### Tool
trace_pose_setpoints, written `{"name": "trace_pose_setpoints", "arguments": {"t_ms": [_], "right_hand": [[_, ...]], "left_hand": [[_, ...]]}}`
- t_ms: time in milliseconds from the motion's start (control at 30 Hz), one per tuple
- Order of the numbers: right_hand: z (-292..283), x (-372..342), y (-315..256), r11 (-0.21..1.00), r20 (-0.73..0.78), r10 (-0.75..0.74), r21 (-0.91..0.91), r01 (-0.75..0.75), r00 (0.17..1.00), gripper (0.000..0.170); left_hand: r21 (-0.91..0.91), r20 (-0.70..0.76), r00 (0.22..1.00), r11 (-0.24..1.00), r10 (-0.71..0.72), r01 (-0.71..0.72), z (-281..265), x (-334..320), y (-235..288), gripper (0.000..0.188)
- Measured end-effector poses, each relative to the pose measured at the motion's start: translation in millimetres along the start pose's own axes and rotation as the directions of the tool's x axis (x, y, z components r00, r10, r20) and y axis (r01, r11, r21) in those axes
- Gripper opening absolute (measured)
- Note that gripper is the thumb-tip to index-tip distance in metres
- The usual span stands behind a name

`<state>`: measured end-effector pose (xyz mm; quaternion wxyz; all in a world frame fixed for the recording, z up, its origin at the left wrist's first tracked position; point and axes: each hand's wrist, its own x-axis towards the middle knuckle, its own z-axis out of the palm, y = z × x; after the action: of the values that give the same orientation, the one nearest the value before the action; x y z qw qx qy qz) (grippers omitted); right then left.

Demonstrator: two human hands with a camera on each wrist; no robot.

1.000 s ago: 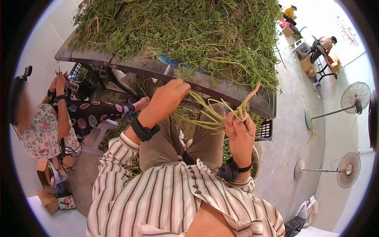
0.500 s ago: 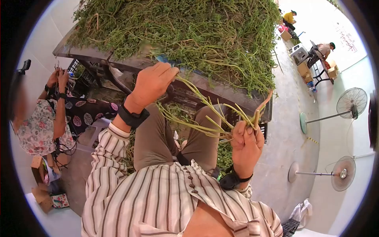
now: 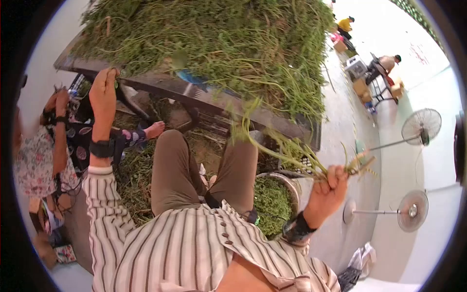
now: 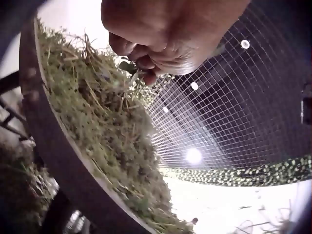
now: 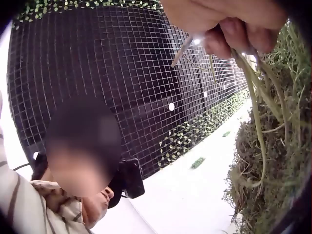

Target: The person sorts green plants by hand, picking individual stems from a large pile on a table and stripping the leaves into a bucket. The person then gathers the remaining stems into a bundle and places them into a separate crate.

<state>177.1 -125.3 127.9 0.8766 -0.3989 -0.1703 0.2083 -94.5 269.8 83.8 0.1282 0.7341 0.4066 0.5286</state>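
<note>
My right hand (image 3: 331, 189) grips a loose bunch of long green stems (image 3: 292, 156), off to the right of my knees. Cut ends poke out past the fist, while the other ends trail left toward the table. In the right wrist view the stems (image 5: 256, 105) hang down from curled fingers. My left hand (image 3: 103, 95) is raised near the table's left front corner, pinching a small leafy sprig (image 4: 129, 67) in its fingertips. A large heap of leafy greens (image 3: 219, 48) covers the table (image 3: 160, 91) in front of me.
Between my right knee and right forearm stands a round basin (image 3: 295, 187) filled with chopped-looking greens. Stems litter the floor (image 3: 131, 180) by my left leg. Another person (image 3: 41, 155) sits close on the left. Two standing fans (image 3: 412, 210) are at the right.
My left hand has moved away to the left, off the stems, with a small sprig. My right hand has swung right and slightly down, still holding the bunch.
</note>
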Motion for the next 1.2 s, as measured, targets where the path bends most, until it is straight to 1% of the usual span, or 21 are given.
{"name": "trace_pose_setpoints", "arguments": {"t_ms": [33,100,167,200,233,267,333,367,433,467,567,633,733,833,900,967,1000,1033,1100,1133,1200], "right_hand": [[3.5,5.2,5.9,1.0,-0.03,0.009,0.028,-0.008,1.0,0.016],[9.7,15.7,16.2,0.996,-0.041,-0.009,0.09,0.012,0.999,0.017],[12.1,26.8,27.3,0.98,0.028,-0.029,0.197,0.023,0.999,0.017],[11.6,31.1,30.2,0.974,0.064,-0.022,0.227,0.007,0.998,0.017],[13.4,33.5,31.8,0.972,0.072,-0.04,0.232,0.023,0.997,0.017],[15.6,34.1,33.6,0.97,0.048,-0.026,0.243,0.014,0.999,0.017],[22.5,34.7,35.5,0.971,0.018,-0.001,0.24,-0.004,1.0,0.016],[24.7,35.3,36.5,0.973,0.04,-0.006,0.233,-0.004,0.999,0.016],[27.2,34.7,40.6,0.961,0.052,0.045,0.272,-0.057,0.998,0.016],[28.1,34.8,42.4,0.959,0.066,0.05,0.275,-0.066,0.997,0.015],[32.2,32.8,46.7,0.957,0.061,0.078,0.275,-0.092,0.995,0.015],[36.3,30.0,46.7,0.963,0.057,0.081,0.252,-0.093,0.995,0.014],[40.0,25.3,54.0,0.955,0.085,0.154,0.243,-0.171,0.984,0.015],[42.8,24.2,59.6,0.937,0.13,0.191,0.273,-0.22,0.973,0.015],[47.2,20.3,61.2,0.952,0.087,0.168,0.245,-0.185,0.982,0.016],[44.6,20.8,63.6,0.932,0.09,0.25,0.247,-0.264,0.964,0.015],[45.4,23.9,62.9,0.934,0.09,0.232,0.257,-0.248,0.968,0.015],[46.1,25.3,62.3,0.931,0.095,0.233,0.265,-0.251,0.968,0.015],[46.1,20.6,62.5,0.917,0.095,0.28,0.268,-0.295,0.955,0.014],[48.4,19.2,63.2,0.928,0.076,0.25,0.267,-0.262,0.965,0.014],[44.4,22.0,63.2,0.91,0.117,0.264,0.299,-0.287,0.958,0.014]], "left_hand": [[-0.029,0.004,1.0,1.0,0.006,-0.006,7.5,-6.1,4.8,0.02],[-0.072,0.132,0.989,0.996,0.062,-0.053,20.5,-18.8,11.3,0.02],[-0.152,0.11,0.977,0.975,0.181,-0.164,36.0,-35.7,24.4,0.02],[-0.255,0.262,0.965,0.964,-0.013,0.082,35.1,-44.6,36.5,0.02],[-0.314,0.426,0.886,0.889,-0.181,0.333,34.3,-54.3,49.1,0.021],[-0.329,0.415,0.893,0.887,-0.172,0.324,35.7,-61.8,59.7,0.021],[-0.542,0.592,0.749,0.541,-0.298,0.644,41.6,-73.8,78.6,0.022],[-0.558,0.578,0.758,0.531,-0.302,0.637,46.0,-78.3,86.9,0.022],[-0.626,0.66,0.695,0.302,-0.286,0.719,52.8,-85.6,100.8,0.022],[-0.612,0.7,0.658,0.239,-0.278,0.753,55.4,-88.4,106.9,0.021],[-0.569,0.75,0.611,0.224,-0.253,0.791,61.3,-90.5,125.0,0.019],[-0.595,0.732,0.638,0.23,-0.239,0.77,66.1,-90.8,136.1,0.018],[-0.634,0.641,0.751,0.441,-0.161,0.636,77.6,-91.8,136.4,0.021],[-0.633,0.591,0.797,0.541,-0.123,0.554,81.5,-87.7,137.1,0.025],[-0.599,0.601,0.792,0.598,-0.103,0.532,85.3,-87.7,137.0,0.028],[-0.48,0.672,0.734,0.695,-0.101,0.535,91.1,-93.3,131.2,0.029],[-0.562,0.64,0.768,0.67,-0.019,0.484,91.4,-96.6,132.4,0.03],[-0.561,0.641,0.767,0.674,-0.013,0.48,92.9,-95.2,131.9,0.03],[-0.462,0.703,0.711,0.769,0.014,0.441,85.5,-98.1,132.2,0.03],[-0.449,0.736,0.677,0.757,0.012,0.475,80.5,-97.4,133.7,0.029],[-0.47,0.725,0.689,0.745,0.019,0.474,81.9,-104.0,128.5,0.029]]}}
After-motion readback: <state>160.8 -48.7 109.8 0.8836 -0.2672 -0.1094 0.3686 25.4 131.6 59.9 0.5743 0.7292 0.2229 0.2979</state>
